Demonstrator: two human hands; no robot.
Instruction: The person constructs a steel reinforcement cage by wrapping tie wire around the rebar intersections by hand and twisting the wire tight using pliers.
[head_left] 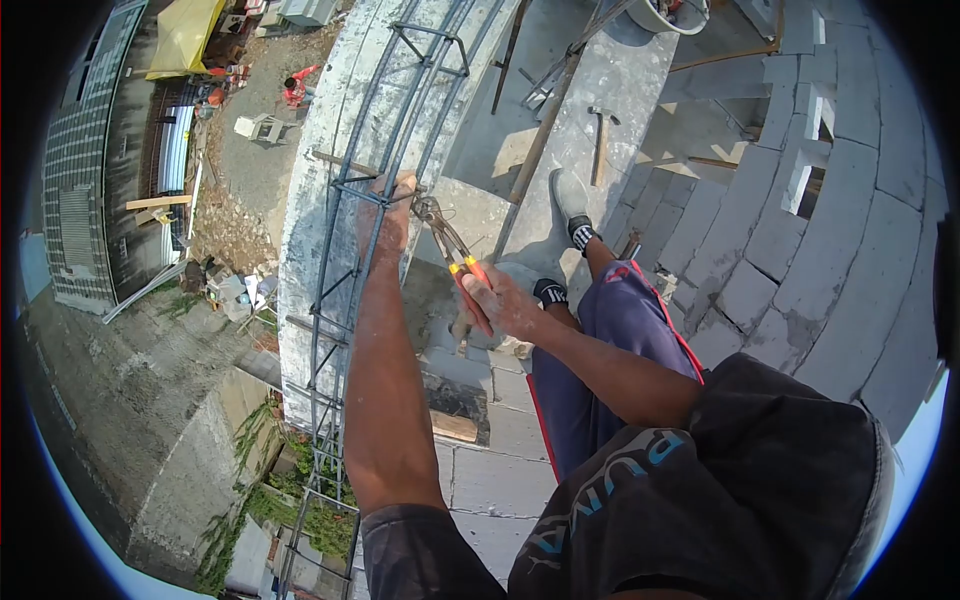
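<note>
My right hand (505,302) is closed around the red and yellow handles of a pair of end-cutting pincers (450,245). Their metal jaws reach the side of a rebar cage (340,230), where thin tie wire sticks out. At the same joint, my left hand (392,205) is closed on the cage, its fingers partly hidden by the bars. The cage runs lengthwise above a pale concrete beam (310,190), with stirrups crossing its long bars.
A hammer (601,145) lies on a plank (625,85) near my foot, with a bucket (668,14) beyond. Light block walls (830,240) rise at right. Left of the beam is a drop to the ground, where a person in red (297,88) is visible.
</note>
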